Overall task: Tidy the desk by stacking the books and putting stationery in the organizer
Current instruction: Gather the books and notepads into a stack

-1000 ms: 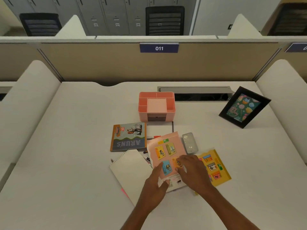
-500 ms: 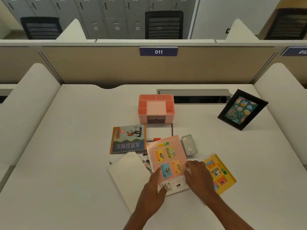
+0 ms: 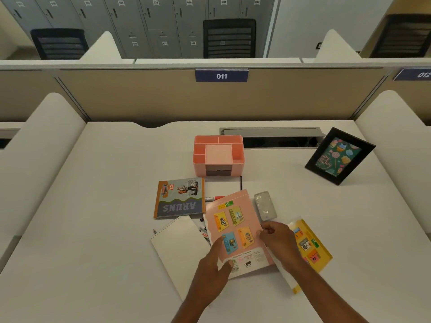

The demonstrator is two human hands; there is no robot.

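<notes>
A pink book (image 3: 235, 220) with small pictures on its cover lies near the desk's front. My left hand (image 3: 214, 269) grips its near left corner and my right hand (image 3: 279, 243) grips its right edge. A yellow book (image 3: 312, 250) lies under my right hand, to the right. A blue and orange book marked ARUN'S (image 3: 179, 198) lies to the left, with a white spiral notepad (image 3: 179, 248) in front of it. A red marker (image 3: 215, 198) and other pens (image 3: 204, 229) poke out from under the pink book. The pink organizer (image 3: 238, 152) stands behind them.
A grey phone (image 3: 265, 205) lies just right of the pink book's far corner. A black picture frame (image 3: 339, 156) leans at the back right. A cable slot (image 3: 270, 132) runs along the back. Padded dividers flank the white desk (image 3: 105, 183).
My right hand slid off the pink book's cover to its right edge and now pinches it. The left hand stayed at the near corner. The yellow book shows more.
</notes>
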